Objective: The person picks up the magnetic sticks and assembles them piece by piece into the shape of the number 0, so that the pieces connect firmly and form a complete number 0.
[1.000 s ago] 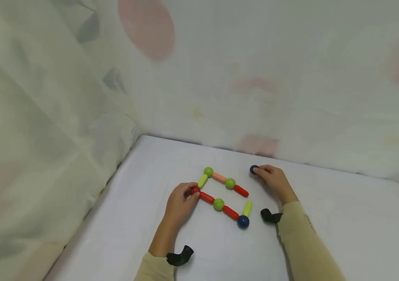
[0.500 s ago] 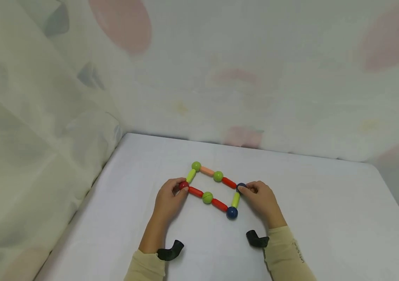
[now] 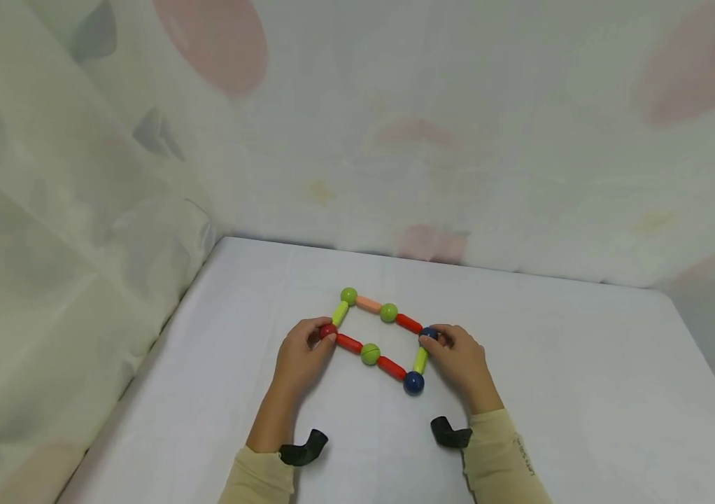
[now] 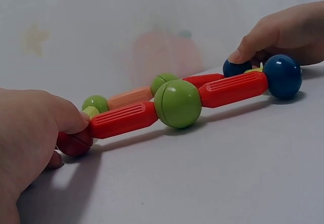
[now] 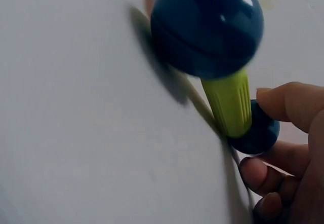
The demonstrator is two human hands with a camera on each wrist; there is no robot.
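A closed four-sided loop of toy rods and balls (image 3: 378, 337) lies flat on the white table (image 3: 559, 392). My left hand (image 3: 302, 353) pinches the red ball (image 3: 329, 331) at the loop's left corner; that red ball (image 4: 73, 143) shows under my thumb in the left wrist view. My right hand (image 3: 458, 360) pinches a dark blue ball (image 3: 429, 334) at the right corner, where the yellow-green rod (image 3: 420, 360) and a red rod (image 3: 408, 323) meet. The right wrist view shows this blue ball (image 5: 258, 127) against the yellow-green rod (image 5: 230, 102), with another blue ball (image 5: 207, 26) at the rod's near end.
A pale patterned curtain (image 3: 80, 210) hangs close along the table's left and back edges. Green balls (image 3: 370, 353) join the rods on the long sides. Bare tabletop stretches to the right of my hands.
My right hand carried the dark blue ball from the back right of the table to the loop's open right corner, closing the shape. My left hand stayed on the red ball.
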